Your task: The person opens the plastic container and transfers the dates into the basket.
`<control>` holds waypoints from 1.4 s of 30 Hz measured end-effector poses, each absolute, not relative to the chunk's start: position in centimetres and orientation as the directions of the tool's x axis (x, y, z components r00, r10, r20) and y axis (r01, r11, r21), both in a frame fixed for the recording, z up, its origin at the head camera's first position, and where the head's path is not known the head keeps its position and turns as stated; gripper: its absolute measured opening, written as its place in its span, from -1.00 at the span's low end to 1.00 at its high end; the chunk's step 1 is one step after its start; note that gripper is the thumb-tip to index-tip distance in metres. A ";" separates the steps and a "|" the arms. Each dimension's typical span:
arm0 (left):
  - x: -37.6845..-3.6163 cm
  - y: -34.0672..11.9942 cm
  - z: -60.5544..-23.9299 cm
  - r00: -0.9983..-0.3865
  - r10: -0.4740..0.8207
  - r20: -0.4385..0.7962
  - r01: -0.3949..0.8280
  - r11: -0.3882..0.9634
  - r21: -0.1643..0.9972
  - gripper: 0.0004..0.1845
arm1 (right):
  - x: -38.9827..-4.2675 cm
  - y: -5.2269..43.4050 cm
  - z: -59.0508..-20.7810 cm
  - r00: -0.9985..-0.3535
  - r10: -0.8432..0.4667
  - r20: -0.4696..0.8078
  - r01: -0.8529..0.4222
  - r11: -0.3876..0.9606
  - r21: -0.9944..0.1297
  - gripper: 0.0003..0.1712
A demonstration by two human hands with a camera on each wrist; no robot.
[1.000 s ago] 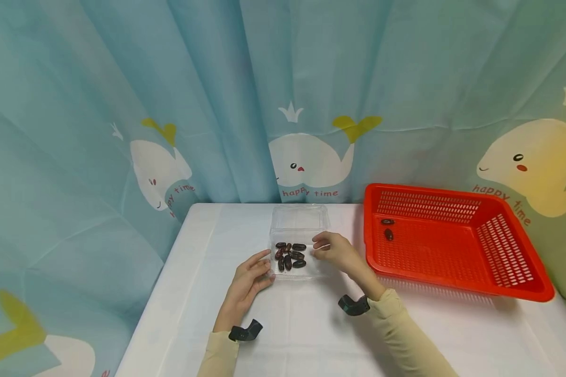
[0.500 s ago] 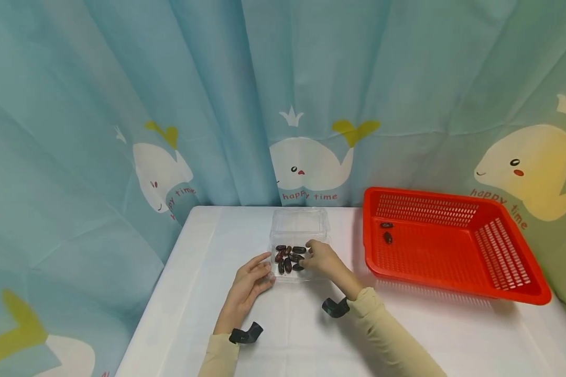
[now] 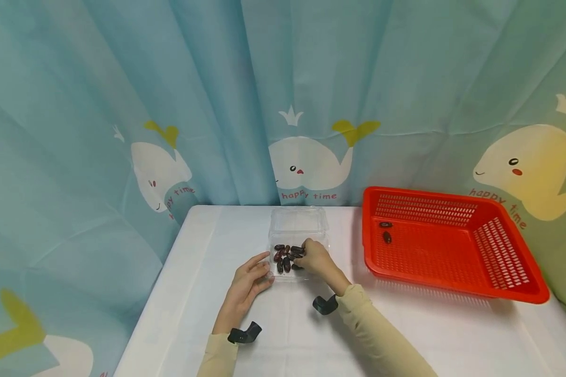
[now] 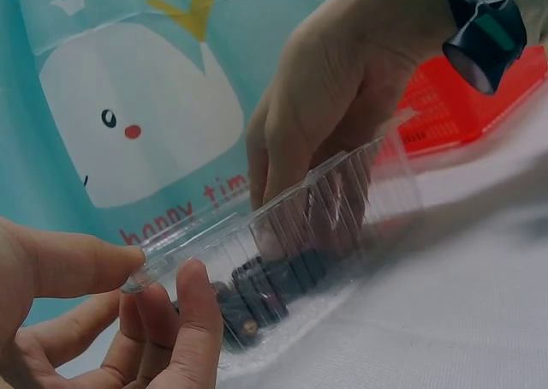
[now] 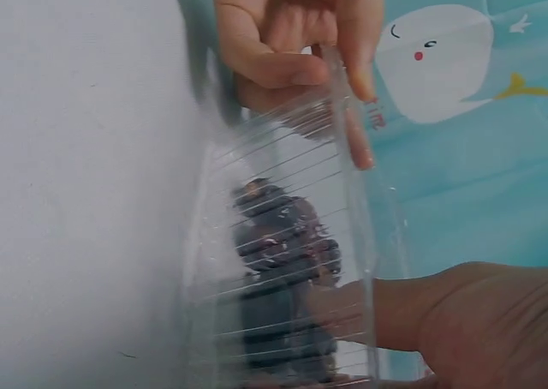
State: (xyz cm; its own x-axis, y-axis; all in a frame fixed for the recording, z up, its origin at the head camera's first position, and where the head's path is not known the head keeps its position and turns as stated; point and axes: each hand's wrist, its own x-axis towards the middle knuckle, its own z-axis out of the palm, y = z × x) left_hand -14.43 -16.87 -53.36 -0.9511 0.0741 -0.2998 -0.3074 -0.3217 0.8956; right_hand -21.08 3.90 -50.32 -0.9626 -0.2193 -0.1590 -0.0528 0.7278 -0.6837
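A clear plastic clamshell box [image 3: 298, 222] sits open on the white table, its lid lying back behind it. Several dark dates [image 3: 284, 256] lie in it. My left hand [image 3: 250, 277] pinches the box's left rim between thumb and fingers, which shows plainly in the left wrist view [image 4: 184, 320]. My right hand [image 3: 313, 256] reaches down into the box with its fingertips among the dates [image 4: 265, 290]. The box wall [image 4: 342, 200] and the hand itself hide whether it grips one. In the right wrist view the dates [image 5: 274, 260] show through the ribbed wall.
A red plastic basket [image 3: 453, 195] stands on the table to the right, with two dates [image 3: 387, 236] in its far left corner. The table [image 3: 207, 246] is covered in white cloth. A blue whale-print curtain [image 3: 311, 162] hangs close behind it.
My right hand has moved left from beside the box and down into it, onto the dates. My left hand has stayed on the rim.
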 end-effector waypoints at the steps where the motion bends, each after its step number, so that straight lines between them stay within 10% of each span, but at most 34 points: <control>1: -14.4 -16.9 -53.4 -0.951 0.073 -0.299 -0.306 -0.324 0.895 -0.46 | -21.1 3.9 -50.4 -0.965 -0.216 -0.151 -0.054 0.724 -0.687 -0.53; 42: -14.7 -16.9 -53.6 -0.952 0.072 -0.298 -0.305 -0.327 0.895 -0.46 | -20.8 3.2 -51.3 -0.986 -0.166 -0.030 -0.088 0.658 -0.748 -0.84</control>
